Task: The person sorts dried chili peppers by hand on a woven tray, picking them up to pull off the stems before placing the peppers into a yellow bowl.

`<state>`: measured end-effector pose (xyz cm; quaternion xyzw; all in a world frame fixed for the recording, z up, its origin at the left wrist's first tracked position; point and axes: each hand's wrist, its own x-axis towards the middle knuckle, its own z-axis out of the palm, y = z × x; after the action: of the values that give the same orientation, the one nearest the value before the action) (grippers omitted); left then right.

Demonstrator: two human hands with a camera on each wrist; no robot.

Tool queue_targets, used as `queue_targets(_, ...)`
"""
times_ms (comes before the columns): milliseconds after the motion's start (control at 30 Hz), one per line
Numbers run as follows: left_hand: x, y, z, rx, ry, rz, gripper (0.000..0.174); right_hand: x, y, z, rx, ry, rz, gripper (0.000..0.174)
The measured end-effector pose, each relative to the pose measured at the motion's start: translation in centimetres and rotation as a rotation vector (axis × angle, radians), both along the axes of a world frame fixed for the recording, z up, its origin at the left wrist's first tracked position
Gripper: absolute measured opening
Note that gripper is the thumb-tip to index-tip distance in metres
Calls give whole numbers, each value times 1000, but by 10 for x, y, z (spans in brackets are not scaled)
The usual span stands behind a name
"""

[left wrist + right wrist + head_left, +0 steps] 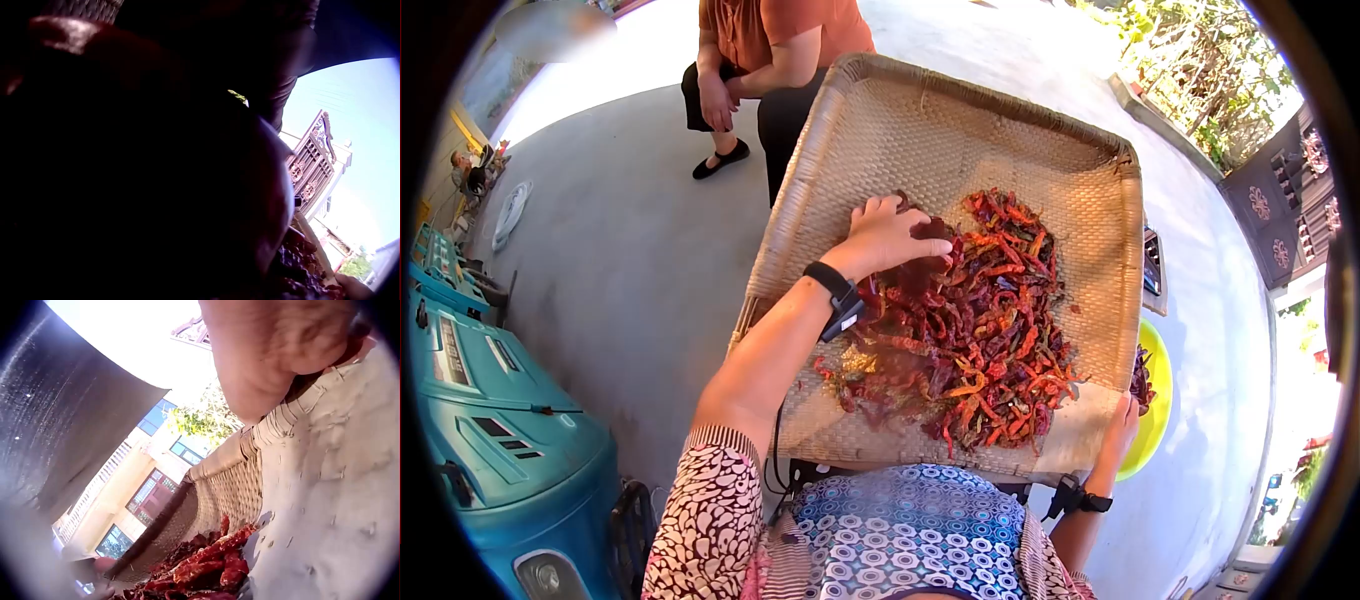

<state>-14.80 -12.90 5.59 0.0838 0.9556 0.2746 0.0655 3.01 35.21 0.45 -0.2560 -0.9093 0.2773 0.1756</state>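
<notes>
A large woven tray (960,130) tilts up in front of me, holding a heap of dried red chilies (975,320). My left hand (887,236) lies flat on the heap's upper left edge, fingers spread and straight. My right hand (1120,428) grips the tray's near right corner. In the right wrist view, that right hand (275,350) curls over the tray rim (250,440), with chilies (206,562) below. The left wrist view is mostly dark palm, with a few chilies (300,262) at the bottom right.
Another person (765,60) stands just beyond the tray's far left corner. Teal machines (490,400) line the left side. A yellow-green bowl (1157,395) with chilies sits under the tray's right edge. Grey concrete floor (620,230) surrounds everything; a dark gate (1285,190) stands at right.
</notes>
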Motion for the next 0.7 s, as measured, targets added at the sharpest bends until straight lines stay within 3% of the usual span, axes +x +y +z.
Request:
queue_targets(167, 14, 3, -1, 79, -96, -125, 81, -3, -4, 9, -39, 12, 39, 46)
queue_targets(300, 34, 5, -1, 84, 39, -242, 65, -4, -7, 5, -23, 23, -9, 45)
queue_targets(333, 42, 8, 1, 88, 93, -219, 51, -4, -7, 4, -28, 8, -19, 45)
queue_targets(433, 64, 13, 5, 97, 105, -233, 42, -3, -7, -1, -11, 31, -16, 46)
queue_targets(533, 90, 17, 3, 110, 325, -261, 33, -4, -1, -12, -56, 57, 5, 48)
queue_targets(633, 115, 29, 12, 71, 478, -295, 28, -6, -4, -11, -52, 71, -46, 38)
queue_targets(700, 126, 36, 10, 17, 565, -326, 27, -11, -24, 4, 285, 185, 22, 33)
